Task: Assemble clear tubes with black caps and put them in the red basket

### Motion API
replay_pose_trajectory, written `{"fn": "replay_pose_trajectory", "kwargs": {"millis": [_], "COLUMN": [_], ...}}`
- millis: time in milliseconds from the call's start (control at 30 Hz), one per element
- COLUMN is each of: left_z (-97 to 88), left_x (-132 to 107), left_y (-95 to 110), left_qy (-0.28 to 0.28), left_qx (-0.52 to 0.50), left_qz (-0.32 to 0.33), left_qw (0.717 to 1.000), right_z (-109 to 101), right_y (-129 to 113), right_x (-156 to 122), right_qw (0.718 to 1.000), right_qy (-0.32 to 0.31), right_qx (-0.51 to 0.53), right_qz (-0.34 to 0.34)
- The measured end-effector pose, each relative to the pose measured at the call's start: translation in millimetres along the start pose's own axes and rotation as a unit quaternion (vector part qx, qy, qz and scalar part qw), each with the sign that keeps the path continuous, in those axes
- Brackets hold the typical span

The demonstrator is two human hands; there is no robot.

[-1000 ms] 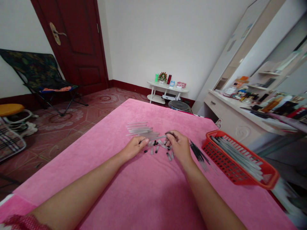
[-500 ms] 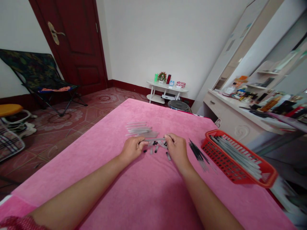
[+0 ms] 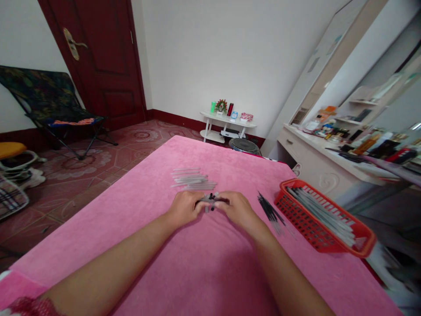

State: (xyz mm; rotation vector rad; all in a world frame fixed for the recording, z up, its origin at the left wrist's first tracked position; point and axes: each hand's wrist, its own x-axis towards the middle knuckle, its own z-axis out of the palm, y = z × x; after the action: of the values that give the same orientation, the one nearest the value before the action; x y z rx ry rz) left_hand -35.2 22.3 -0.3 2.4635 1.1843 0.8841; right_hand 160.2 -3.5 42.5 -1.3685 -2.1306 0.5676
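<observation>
In the head view, pinches a partly hidden slim grey stick (image 3: 205, 200) between a nearly closed left hand (image 3: 184, 208) and a likewise curled right hand (image 3: 238, 209), among small black-and-grey pieces (image 3: 212, 196) over pink cloth (image 3: 190, 263). Has a red basket (image 3: 301, 224) at right — filled lengthwise with grey tubes (image 3: 324, 215) — with black rods (image 3: 269, 207) nearby.

A dark red panelled door (image 3: 98, 57) with a lever handle (image 3: 76, 44) stands behind a folding camp chair (image 3: 39, 90); near the chair is a yellow-topped stool (image 3: 11, 150). By the white wall (image 3: 184, 57), a low white stand (image 3: 213, 136) bears a potted plant (image 3: 221, 105) and a red bottle (image 3: 230, 109). Bottles (image 3: 366, 144) crowd a dressing table (image 3: 312, 160) at right.
</observation>
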Motion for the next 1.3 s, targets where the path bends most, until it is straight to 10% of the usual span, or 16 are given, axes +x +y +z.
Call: {"fn": "replay_pose_trajectory", "kwargs": {"millis": [133, 267, 433, 600, 800, 967, 1300], "left_z": [-3.0, -5.0, -1.2, 2.7, 3.4, 1.5, 1.4], "left_x": [0.6, 3.6, 6.3, 7.6, 8.9, 8.5, 5.4], "left_y": [-6.2, -20.4, -31.2, -35.5, -40.0, -37.8, -36.4], "left_qy": [0.059, 0.122, 0.131, 0.121, 0.08, 0.054, 0.085], "left_qx": [-0.032, -0.022, 0.007, 0.052, 0.086, 0.115, 0.055], "left_qz": [0.0, 0.01, 0.024, 0.007, -0.012, -0.003, -0.042], "left_qw": [0.998, 0.992, 0.991, 0.991, 0.993, 0.992, 0.994], "right_z": [-11.7, -70.5, -153.8, -177.6, -149.2, -109.3, -76.6], "right_y": [-1.6, 17.3, 53.8, 72.8, 71.4, 65.5, 70.1], "right_x": [2.0, -3.6, -42.6, -68.7, -44.0, -19.5, -12.1], "right_qw": [1.0, 0.98, 0.854, 0.774, 0.864, 0.948, 0.948], "right_qy": [0.017, 0.132, 0.291, 0.295, 0.331, 0.204, 0.083], "right_qx": [-0.008, -0.111, -0.3, -0.306, -0.232, -0.137, -0.201], "right_qz": [0.005, 0.103, 0.311, 0.469, 0.302, 0.201, 0.232]}}
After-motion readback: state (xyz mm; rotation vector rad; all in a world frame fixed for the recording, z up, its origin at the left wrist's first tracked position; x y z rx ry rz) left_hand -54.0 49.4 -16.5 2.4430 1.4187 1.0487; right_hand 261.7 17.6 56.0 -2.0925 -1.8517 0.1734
